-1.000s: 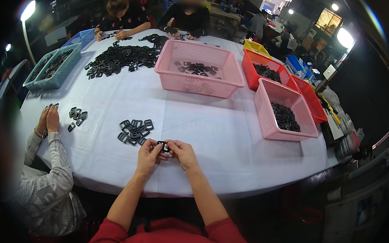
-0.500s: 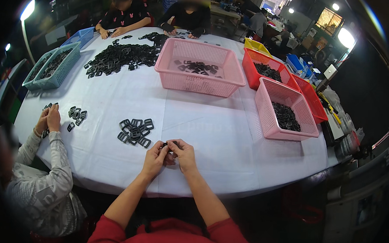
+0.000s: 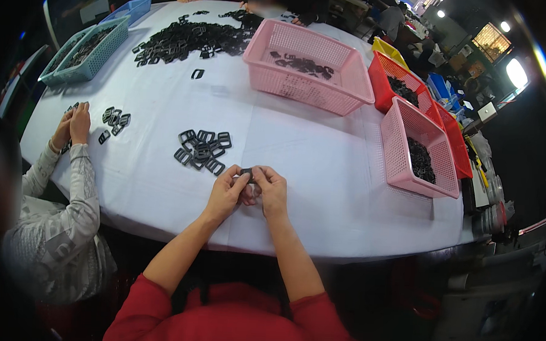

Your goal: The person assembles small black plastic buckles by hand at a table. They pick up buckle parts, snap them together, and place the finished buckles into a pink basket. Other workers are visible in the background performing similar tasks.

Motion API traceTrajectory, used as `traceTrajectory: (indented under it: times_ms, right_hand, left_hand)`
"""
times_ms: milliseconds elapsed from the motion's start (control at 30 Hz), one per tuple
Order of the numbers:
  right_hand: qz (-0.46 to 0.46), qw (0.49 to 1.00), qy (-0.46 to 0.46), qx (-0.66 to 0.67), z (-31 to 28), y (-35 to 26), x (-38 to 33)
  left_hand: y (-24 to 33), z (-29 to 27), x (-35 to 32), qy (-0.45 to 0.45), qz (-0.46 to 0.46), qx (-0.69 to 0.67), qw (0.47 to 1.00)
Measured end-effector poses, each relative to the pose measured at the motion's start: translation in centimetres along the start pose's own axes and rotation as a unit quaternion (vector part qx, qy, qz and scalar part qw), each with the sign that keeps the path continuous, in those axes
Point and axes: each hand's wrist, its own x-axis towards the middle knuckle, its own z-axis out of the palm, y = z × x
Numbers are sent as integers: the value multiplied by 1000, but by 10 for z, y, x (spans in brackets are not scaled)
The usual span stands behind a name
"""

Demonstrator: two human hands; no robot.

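Note:
A black plastic slide buckle (image 3: 246, 173) is pinched between the thumbs and fingers of both my hands, just above the table's near edge. My left hand (image 3: 226, 191) grips its left side and my right hand (image 3: 270, 190) its right side. Fingers cover much of the buckle. Just beyond my left hand lies a small pile of similar black buckles (image 3: 202, 148), loosely overlapping on the white tablecloth (image 3: 307, 214).
A large heap of black buckles (image 3: 181, 41) spreads across the far side, with a lone buckle (image 3: 197, 74) before it. Pink baskets (image 3: 307, 90), red baskets (image 3: 380, 84) and green baskets (image 3: 98, 59) hold black parts. A co-worker's hands (image 3: 74, 125) work at the left.
My head view has tilted, so the table appears higher in the picture. A lone buckle now lies in front of the big heap. Both my hands still hold the buckle.

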Motion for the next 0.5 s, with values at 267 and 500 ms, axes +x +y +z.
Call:
traceTrajectory:
  times_ms: [267,500]
  right_hand:
    - [33,995,63,-76,-14,-11,-1]
    - [25,998,43,-34,-10,-22,-9]
  left_hand:
    - [1,10,-9,-63,-31,38,997]
    - [13,2,-4,-80,-92,-105,987]
